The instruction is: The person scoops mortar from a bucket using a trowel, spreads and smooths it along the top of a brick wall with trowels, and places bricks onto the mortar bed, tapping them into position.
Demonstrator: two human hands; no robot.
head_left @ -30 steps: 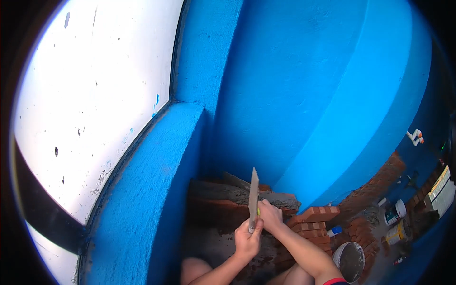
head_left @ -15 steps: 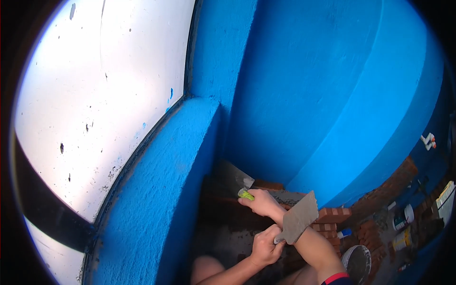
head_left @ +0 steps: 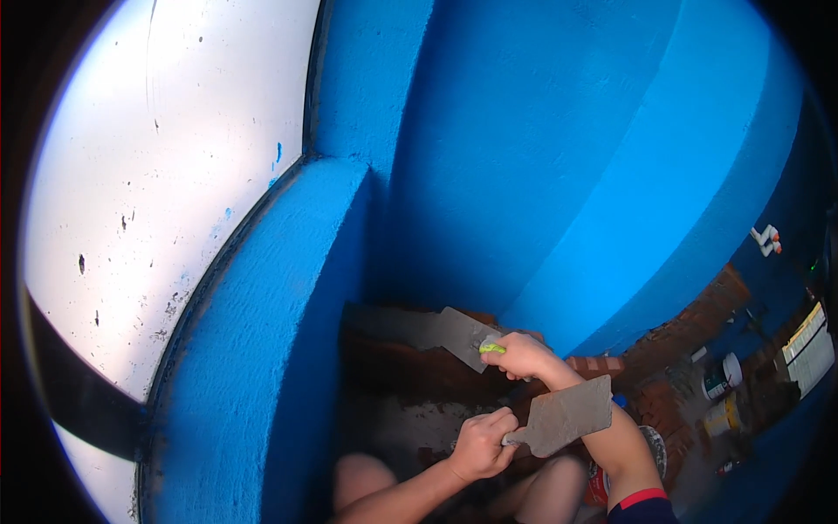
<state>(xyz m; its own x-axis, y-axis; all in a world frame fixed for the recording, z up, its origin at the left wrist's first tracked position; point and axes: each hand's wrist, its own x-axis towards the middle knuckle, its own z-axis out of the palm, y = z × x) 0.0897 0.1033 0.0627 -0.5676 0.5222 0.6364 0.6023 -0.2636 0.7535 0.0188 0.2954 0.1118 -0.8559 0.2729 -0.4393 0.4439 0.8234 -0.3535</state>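
Note:
My right hand (head_left: 528, 356) is closed round the yellow-green handle of a trowel (head_left: 463, 339). Its flat grey blade points left over the top of a low brick course (head_left: 397, 321) in the corner of the blue walls; whether it touches is hard to tell. Lower down, my left hand (head_left: 483, 445) grips the short pale handle of a second trowel (head_left: 572, 415). That one has a broad, mortar-stained blade, angled to the right, and it covers part of my right forearm from view.
Blue walls (head_left: 541, 157) rise ahead, with a blue ledge (head_left: 253, 288) and white panel (head_left: 175, 192) at left. Behind my right forearm stands a partly hidden bucket (head_left: 653, 447). Stacked bricks (head_left: 598, 365), a white bucket (head_left: 717, 380) and a yellow container (head_left: 721, 417) lie rightward.
My right hand has moved right and its trowel blade has come away from the corner. The left trowel has turned flatter, its blade pointing more to the right. The view has shifted slightly.

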